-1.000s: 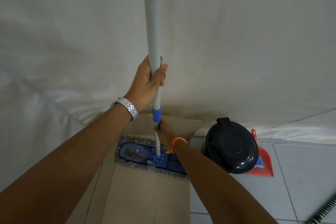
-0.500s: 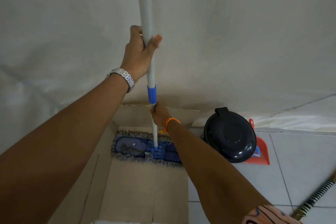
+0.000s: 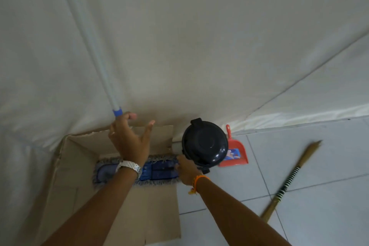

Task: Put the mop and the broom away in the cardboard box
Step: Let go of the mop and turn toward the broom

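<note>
Nearest to us, our two bare forearms reach forward over the open cardboard box, which stands on the tiled floor against a white sheet; our left hand, with a metal watch at the wrist, is raised above the box with its fingers spread wide and holding nothing; our right hand, with an orange band at the wrist, sits low at the right wall of the box, and we cannot tell whether its fingers are closed on anything, since they are turned away from us. Below our left fingers and just left of our right hand, the mop lies with its blue fringed head flat on the bottom of the box; its pale pole rises past our left fingertips, a blue collar just beside them, and leans up and to the left against the sheet. Right of our right hand and touching the box stands a black lidded bin; just beyond it a red dustpan lies on the tiles. Well apart to the right of both hands, the broom lies slanted on the floor, outside the box, only its striped handle showing.
</note>
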Tool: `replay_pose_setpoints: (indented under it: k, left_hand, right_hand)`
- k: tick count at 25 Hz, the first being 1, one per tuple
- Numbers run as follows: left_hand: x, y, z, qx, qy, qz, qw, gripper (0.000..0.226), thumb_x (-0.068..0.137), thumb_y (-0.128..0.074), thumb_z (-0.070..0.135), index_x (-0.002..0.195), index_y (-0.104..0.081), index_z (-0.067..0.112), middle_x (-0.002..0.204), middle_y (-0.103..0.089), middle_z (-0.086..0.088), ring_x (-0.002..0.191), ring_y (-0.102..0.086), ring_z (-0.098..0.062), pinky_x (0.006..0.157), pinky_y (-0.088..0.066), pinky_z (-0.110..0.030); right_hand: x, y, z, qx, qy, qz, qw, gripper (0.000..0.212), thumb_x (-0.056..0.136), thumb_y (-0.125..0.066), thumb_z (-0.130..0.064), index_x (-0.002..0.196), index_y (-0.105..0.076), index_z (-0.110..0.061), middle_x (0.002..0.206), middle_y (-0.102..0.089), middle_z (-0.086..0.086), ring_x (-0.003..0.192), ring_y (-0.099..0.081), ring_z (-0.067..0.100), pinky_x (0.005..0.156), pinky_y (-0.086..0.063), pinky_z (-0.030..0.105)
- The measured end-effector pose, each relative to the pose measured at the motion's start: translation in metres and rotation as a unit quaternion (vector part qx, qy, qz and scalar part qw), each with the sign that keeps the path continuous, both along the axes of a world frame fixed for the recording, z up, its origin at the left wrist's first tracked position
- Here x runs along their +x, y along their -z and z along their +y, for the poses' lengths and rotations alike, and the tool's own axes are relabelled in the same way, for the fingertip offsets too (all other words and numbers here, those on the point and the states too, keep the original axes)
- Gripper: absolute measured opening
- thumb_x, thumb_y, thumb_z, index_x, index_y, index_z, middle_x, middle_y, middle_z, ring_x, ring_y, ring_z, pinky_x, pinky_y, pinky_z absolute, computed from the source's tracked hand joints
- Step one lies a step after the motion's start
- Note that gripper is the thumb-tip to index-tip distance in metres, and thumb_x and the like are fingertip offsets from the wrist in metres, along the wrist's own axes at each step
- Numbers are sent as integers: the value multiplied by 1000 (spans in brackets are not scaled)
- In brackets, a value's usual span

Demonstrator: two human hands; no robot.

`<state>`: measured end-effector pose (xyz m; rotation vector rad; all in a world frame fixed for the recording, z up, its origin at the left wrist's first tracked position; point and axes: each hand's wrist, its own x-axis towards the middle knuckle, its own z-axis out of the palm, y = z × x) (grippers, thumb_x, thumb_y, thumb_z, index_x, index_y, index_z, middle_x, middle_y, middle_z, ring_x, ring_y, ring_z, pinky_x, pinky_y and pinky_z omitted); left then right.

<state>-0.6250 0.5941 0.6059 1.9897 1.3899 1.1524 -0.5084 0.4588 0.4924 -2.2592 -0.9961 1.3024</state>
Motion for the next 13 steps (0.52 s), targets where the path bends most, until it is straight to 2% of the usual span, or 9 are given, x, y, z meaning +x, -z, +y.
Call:
replay_pose_setpoints:
  k: [2, 3, 5, 6, 9, 11, 13]
  left_hand:
    - [28, 6, -63, -25, 45, 5, 999, 43, 77, -83, 40, 100, -58, 12, 99, -66, -4, 95, -58, -31, 85, -42, -43]
    - [43, 10, -96, -44, 66, -3, 997, 41, 79, -80, 40, 98, -59, 10, 96, -66, -5, 92, -60, -30, 83, -43, -40]
    - [86, 24, -175, -85, 93, -30, 992, 40, 81, -73, 45, 93, -60, 10, 90, -64, -2, 84, -60, -25, 78, -44, -35]
    - [99, 33, -207, -118, 96, -40, 988, 39, 81, -70, 47, 92, -61, 11, 88, -63, 0, 82, -59, -23, 76, -46, -36]
    - [162, 76, -327, -188, 131, -4, 973, 29, 81, -68, 40, 93, -60, 15, 90, -65, 0, 85, -58, -24, 79, -51, -48]
    - [206, 97, -407, -224, 169, 45, 959, 26, 81, -71, 33, 96, -58, 15, 96, -66, -3, 92, -59, -32, 85, -47, -46]
    - [245, 109, -469, -259, 194, 93, 942, 25, 83, -75, 25, 100, -60, 14, 104, -67, -6, 101, -58, -38, 88, -41, -43]
  right_hand:
    - [31, -8, -89, 2, 35, -4, 999, 45, 95, -43, -3, 139, -35, -3, 133, -47, 20, 122, -50, 33, 94, -43, 31]
    - [46, -8, -134, -7, 66, -2, 998, 46, 94, -43, -2, 140, -36, -5, 134, -48, 17, 119, -52, 26, 90, -42, 21]
    - [84, 0, -233, -16, 120, -11, 993, 43, 92, -42, 1, 134, -43, -10, 120, -56, 12, 94, -56, 14, 71, -39, 6]
    - [98, 6, -272, -14, 145, -17, 989, 40, 91, -41, 2, 128, -48, -13, 109, -59, 8, 84, -54, 13, 63, -36, 5]
    - [156, 6, -411, -15, 254, -28, 967, 29, 92, -39, 0, 109, -55, -18, 94, -60, 8, 78, -52, 19, 59, -38, 11]
    - [201, -3, -498, -18, 330, -30, 943, 24, 95, -39, -4, 109, -58, -9, 91, -61, 10, 74, -51, 20, 59, -40, 19]
    - [243, -15, -566, -13, 345, -48, 937, 26, 96, -40, -7, 115, -57, -10, 91, -64, 9, 74, -56, 21, 63, -45, 25]
